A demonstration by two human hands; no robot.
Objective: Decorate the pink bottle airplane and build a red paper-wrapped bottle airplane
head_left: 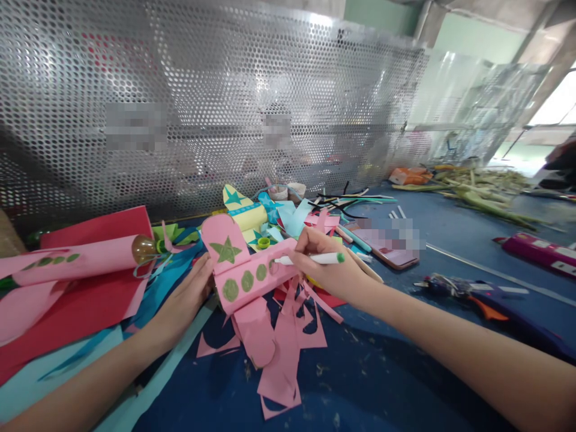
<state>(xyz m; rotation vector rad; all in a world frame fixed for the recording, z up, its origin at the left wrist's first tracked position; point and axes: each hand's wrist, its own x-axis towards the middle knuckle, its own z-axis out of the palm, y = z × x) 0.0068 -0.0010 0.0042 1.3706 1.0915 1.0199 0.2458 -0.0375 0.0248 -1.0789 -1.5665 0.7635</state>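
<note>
Here, one hand holds one marker beside three filled circles.

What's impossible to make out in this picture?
All in the head view:
Left hand: fingertips hidden behind the pink paper plane with green star and dots.
Pinkish-rimmed phone: screen partly covered by pixelation.
Silvery perforated sheet: whatever lies behind it shows only blurred.
Brown bottle wrapped in pink paper: left end cut off by picture's edge.

A perforated metal screen lines the blue table, a pale-green wall and bright window beyond.
</note>
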